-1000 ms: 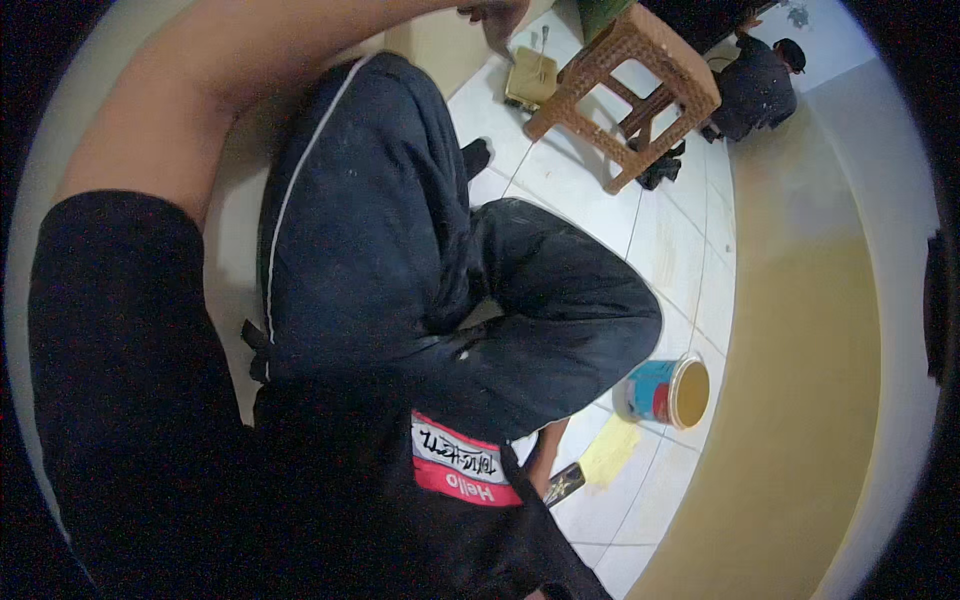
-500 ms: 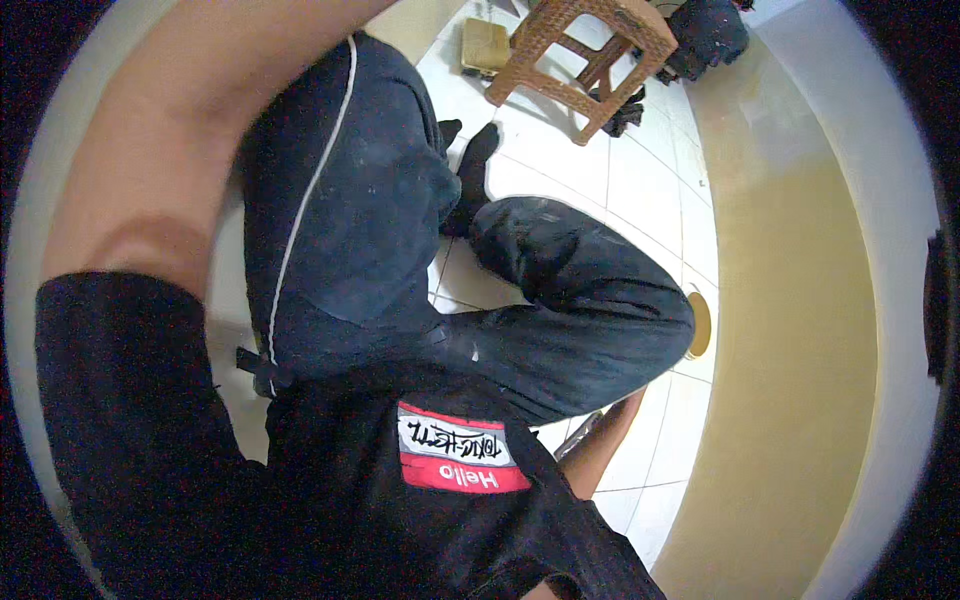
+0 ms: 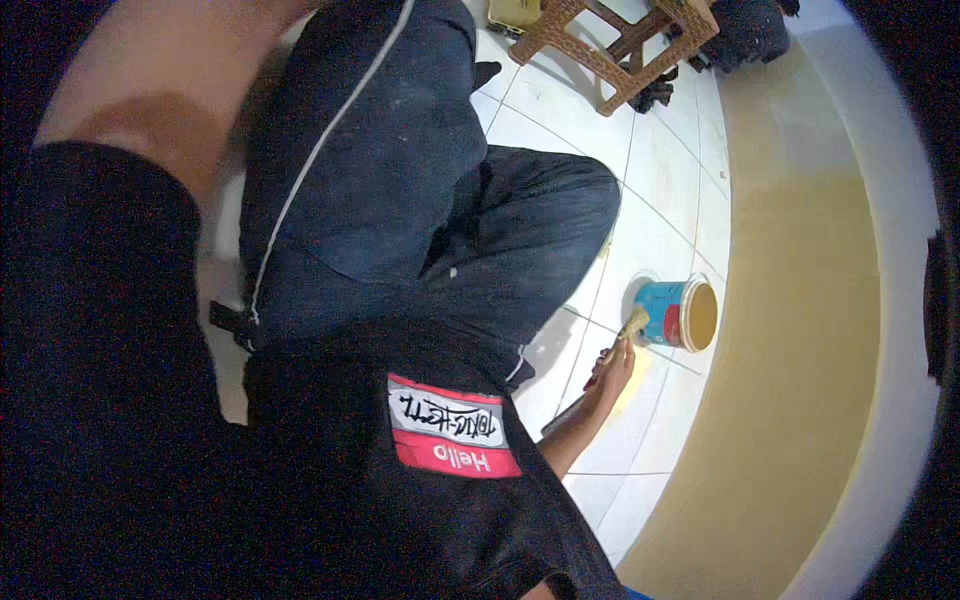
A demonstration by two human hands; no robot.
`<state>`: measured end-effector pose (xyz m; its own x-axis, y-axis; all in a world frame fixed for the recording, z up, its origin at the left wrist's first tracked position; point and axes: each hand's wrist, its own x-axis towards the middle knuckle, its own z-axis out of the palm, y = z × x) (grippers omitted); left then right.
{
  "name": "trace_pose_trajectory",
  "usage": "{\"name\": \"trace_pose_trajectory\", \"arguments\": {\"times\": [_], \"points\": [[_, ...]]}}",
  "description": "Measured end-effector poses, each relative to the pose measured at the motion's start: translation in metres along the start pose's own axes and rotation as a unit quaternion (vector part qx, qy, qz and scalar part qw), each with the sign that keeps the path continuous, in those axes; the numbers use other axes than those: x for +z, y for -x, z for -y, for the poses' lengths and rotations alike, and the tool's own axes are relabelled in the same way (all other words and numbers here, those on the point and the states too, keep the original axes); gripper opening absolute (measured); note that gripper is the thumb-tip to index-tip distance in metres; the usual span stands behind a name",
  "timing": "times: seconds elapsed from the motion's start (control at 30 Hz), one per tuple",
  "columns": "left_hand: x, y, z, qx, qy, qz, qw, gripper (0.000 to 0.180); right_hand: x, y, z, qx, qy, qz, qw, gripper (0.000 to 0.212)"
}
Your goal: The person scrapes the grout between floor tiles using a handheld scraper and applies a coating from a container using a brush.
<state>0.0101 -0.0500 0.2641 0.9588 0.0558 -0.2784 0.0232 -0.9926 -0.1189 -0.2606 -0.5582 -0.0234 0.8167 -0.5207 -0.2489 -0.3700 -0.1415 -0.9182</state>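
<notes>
My right hand is closed round the handle of a paintbrush, low over the tiles. Its bristles, coated in pale tan, are beside a blue paint can and seem to touch its side; I cannot tell for certain. The can has a red patch on its label, and tan paint shows in its round mouth. Only the bare forearm of my left arm shows, running off the top edge, so that hand is out of the picture.
My bent legs in dark trousers fill the middle. A wall with a tan lower part curves along the right. On white floor tiles stands a brown woven-pattern stool. Behind it lie a dark bundle and a yellowish box-like thing.
My right knee has swung left, uncovering the paint can's blue side. My right hand has come out from behind the leg with the paintbrush, toward the can. The view has shifted somewhat.
</notes>
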Motion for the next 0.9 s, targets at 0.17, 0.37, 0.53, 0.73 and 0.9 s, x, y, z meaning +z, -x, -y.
{"name": "trace_pose_trajectory", "arguments": {"times": [0.17, 0.37, 0.53, 0.73, 0.9], "points": [[-0.020, -0.005, -0.016, 0.025, 0.004, -0.008, 1.000, 0.057, 0.031, 0.009, 0.095, -0.101, -0.013, 0.022, 0.995, 0.039], [-0.057, -0.015, -0.045, 0.060, -0.051, -0.007, 0.997, 0.058, 0.041, 0.007, 0.211, -0.269, -0.020, -0.010, 0.963, 0.036], [-0.084, -0.029, -0.064, 0.083, -0.090, -0.001, 0.992, 0.060, 0.032, -0.008, 0.214, -0.301, 0.031, 0.033, 0.953, 0.039], [-0.026, -0.032, -0.085, 0.142, -0.009, -0.036, 0.989, 0.052, 0.034, 0.000, 0.166, -0.202, 0.031, 0.079, 0.976, 0.047], [0.052, -0.034, -0.035, 0.094, 0.048, -0.059, 0.993, 0.047, 0.074, 0.022, 0.169, -0.191, 0.079, 0.136, 0.969, 0.051]]}}
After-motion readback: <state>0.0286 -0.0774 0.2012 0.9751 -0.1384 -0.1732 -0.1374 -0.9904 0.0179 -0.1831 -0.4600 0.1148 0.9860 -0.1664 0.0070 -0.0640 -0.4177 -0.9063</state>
